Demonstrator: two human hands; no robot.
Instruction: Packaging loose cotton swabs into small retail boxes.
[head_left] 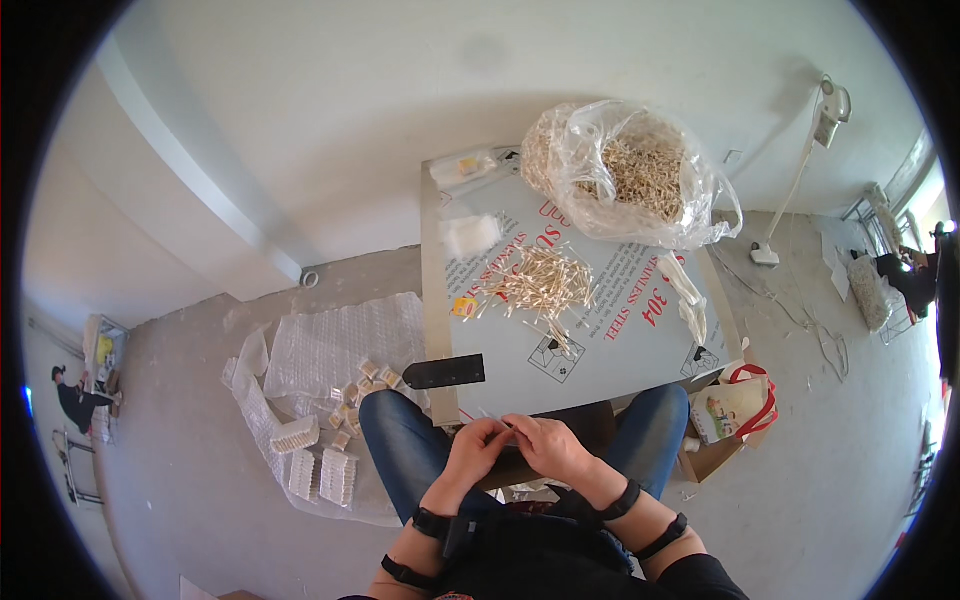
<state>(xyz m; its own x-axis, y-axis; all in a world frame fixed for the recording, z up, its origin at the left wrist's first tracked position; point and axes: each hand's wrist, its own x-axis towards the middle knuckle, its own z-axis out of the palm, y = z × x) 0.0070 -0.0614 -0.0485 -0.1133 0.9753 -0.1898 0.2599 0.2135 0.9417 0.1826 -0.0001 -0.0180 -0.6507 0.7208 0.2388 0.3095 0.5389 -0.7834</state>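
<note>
My left hand (476,453) and my right hand (548,446) meet over my lap at the table's near edge. Both are closed, fingertips pinched together. Something thin and pale shows by the left fingertips, too small to name. On the grey table (610,375) beyond them lies a loose pile of cotton swabs (540,280), with a small yellow card (464,307) at its left side. A large clear plastic bag (715,205) full of cotton swabs stands at the far right. Behind the pile on the left is a stack of clear packets (472,236).
A black strip (445,371) juts past the table's left edge. White folded plastic (683,298) lies at the right. Bubble wrap (345,335) on the left floor carries small packed boxes (338,477). A carton with a red-handled bag (735,410) stands right of my knee.
</note>
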